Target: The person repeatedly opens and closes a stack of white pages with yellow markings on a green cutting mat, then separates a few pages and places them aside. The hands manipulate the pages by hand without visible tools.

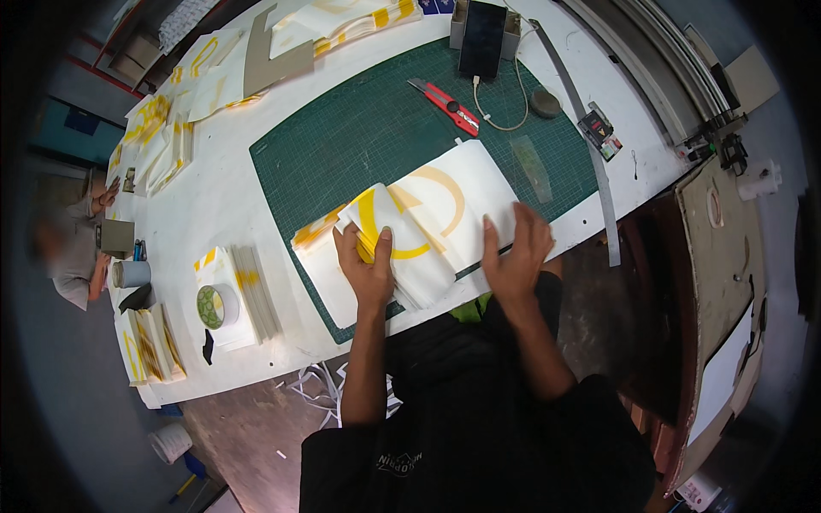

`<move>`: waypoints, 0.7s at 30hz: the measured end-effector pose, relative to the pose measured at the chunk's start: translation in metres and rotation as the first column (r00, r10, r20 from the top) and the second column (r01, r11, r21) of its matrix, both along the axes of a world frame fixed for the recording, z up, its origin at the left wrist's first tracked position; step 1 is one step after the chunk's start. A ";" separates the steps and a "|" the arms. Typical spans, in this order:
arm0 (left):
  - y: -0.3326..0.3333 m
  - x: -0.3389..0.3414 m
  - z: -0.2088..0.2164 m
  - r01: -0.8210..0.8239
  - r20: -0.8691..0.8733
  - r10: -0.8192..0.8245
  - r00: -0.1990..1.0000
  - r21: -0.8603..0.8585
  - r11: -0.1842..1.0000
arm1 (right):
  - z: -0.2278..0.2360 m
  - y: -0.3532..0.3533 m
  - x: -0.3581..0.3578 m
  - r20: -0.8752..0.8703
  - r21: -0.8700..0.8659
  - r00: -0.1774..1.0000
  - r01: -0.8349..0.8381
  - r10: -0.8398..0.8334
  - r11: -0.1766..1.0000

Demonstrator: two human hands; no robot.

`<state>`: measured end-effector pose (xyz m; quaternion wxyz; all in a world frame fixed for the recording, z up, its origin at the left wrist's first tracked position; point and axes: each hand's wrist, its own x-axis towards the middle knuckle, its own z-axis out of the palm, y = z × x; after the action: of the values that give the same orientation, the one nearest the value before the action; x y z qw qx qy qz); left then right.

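Observation:
My left hand (368, 265) is closed round a folded stack of white printed sheets (419, 272) with yellow curved bands, its thumb on top. The upper sheets bend back toward the left. To the right lies a flat white sheet (481, 184) with a pale orange curve. At its lower right edge, my right hand (520, 256) has its thumb and fingers apart; whether the fingertips touch the paper is hard to tell. All this lies on a green cutting mat (342, 137). Beyond the sheets rests a red utility knife (449, 106).
A phone (482, 38) with a cable stands at the back. A metal ruler (609, 205) lies along the right side. On the left are paper stacks (256, 295) and a tape roll (214, 306). Another person (75, 244) is at the far left.

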<state>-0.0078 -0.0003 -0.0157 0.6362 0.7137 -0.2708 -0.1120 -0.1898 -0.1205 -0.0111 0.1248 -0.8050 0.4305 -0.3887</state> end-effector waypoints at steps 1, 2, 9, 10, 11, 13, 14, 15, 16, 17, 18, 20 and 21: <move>-0.001 -0.002 0.001 -0.022 -0.037 0.021 0.999 -0.026 0.999 | 0.000 -0.010 -0.004 -0.122 -0.027 0.990 0.067 -0.070 0.997; -0.004 -0.004 0.005 -0.021 -0.029 0.020 0.999 -0.057 0.998 | -0.001 -0.015 -0.008 -0.241 -0.062 0.959 0.137 -0.148 0.989; -0.009 -0.009 0.016 -0.063 -0.068 0.056 0.996 -0.111 0.992 | -0.005 -0.012 -0.009 -0.225 -0.049 0.973 0.045 -0.054 0.998; -0.008 -0.007 0.011 -0.068 -0.069 0.060 0.996 -0.120 0.990 | -0.004 -0.009 -0.007 -0.180 -0.056 0.983 0.023 -0.033 0.998; -0.006 -0.005 0.009 -0.048 -0.030 0.046 0.998 -0.078 0.996 | -0.001 -0.006 -0.005 -0.136 -0.066 0.991 0.004 -0.013 0.998; -0.002 -0.002 0.007 -0.014 0.047 0.014 0.999 0.007 1.000 | 0.011 0.001 -0.004 0.106 0.043 0.965 -0.248 0.242 0.968; -0.002 -0.002 0.007 -0.017 0.060 0.016 0.998 0.010 1.000 | 0.015 0.004 -0.005 0.232 0.073 0.907 -0.376 0.351 0.924; -0.003 -0.002 0.008 -0.020 0.074 0.019 0.997 0.014 1.000 | 0.014 0.004 -0.009 0.245 0.091 0.874 -0.452 0.420 0.887; -0.003 -0.003 0.009 -0.023 0.087 0.021 0.996 0.016 1.000 | 0.006 0.004 -0.008 0.299 0.150 0.873 -0.441 0.385 0.885; -0.002 -0.002 0.006 -0.026 0.096 0.024 0.995 0.016 1.000 | 0.007 0.005 -0.002 0.353 0.208 0.869 -0.435 0.347 0.876; -0.001 0.000 0.001 -0.028 0.106 0.026 0.994 0.016 0.999 | 0.010 0.006 0.001 0.259 0.212 0.917 -0.362 0.305 0.908; -0.001 0.001 0.000 -0.043 0.116 0.043 0.992 -0.001 0.999 | 0.021 0.008 0.010 0.063 0.197 0.978 -0.208 0.199 0.958; -0.001 -0.001 0.002 -0.055 0.116 0.057 0.992 -0.018 0.998 | 0.020 0.009 0.011 0.038 0.181 0.973 -0.230 0.227 0.956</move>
<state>-0.0087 -0.0018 -0.0138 0.6276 0.7215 -0.2881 -0.0502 -0.1785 -0.1115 0.0087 0.2464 -0.8309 0.3677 -0.3372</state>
